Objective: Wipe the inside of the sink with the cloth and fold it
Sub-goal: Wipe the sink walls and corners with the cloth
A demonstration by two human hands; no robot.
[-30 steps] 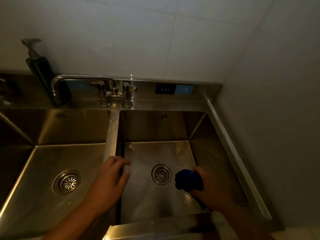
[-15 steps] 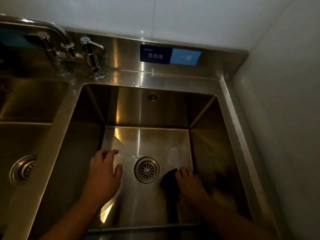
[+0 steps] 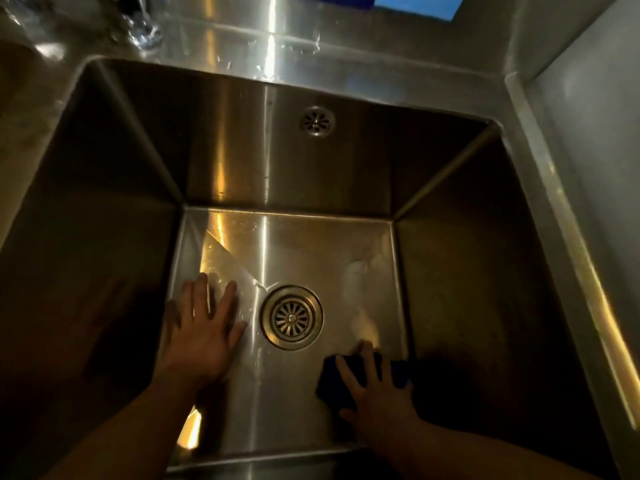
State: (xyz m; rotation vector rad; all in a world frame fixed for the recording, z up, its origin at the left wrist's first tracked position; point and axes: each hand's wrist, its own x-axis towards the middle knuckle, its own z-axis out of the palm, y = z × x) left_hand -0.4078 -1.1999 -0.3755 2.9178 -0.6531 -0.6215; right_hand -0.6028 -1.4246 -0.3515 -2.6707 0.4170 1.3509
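A deep stainless steel sink [image 3: 294, 161] fills the view, with a round drain [image 3: 292, 317] in the middle of its floor. A dark blue cloth [image 3: 331, 382] lies flat on the floor at the near right corner. My right hand [image 3: 375, 393] presses on it with fingers spread and straight. My left hand [image 3: 204, 327] lies flat on the sink floor to the left of the drain, fingers straight and apart, holding nothing.
An overflow grille [image 3: 317, 120] sits high on the back wall. The base of the tap [image 3: 140, 24] stands at the back left on the wet ledge. A blue label [image 3: 415, 3] is on the backsplash. A white wall [image 3: 595, 140] closes the right side.
The camera has come much closer to the sink. My right hand has spread the bunched cloth flat on the floor. My left hand has gone from the divider rim down to the sink floor.
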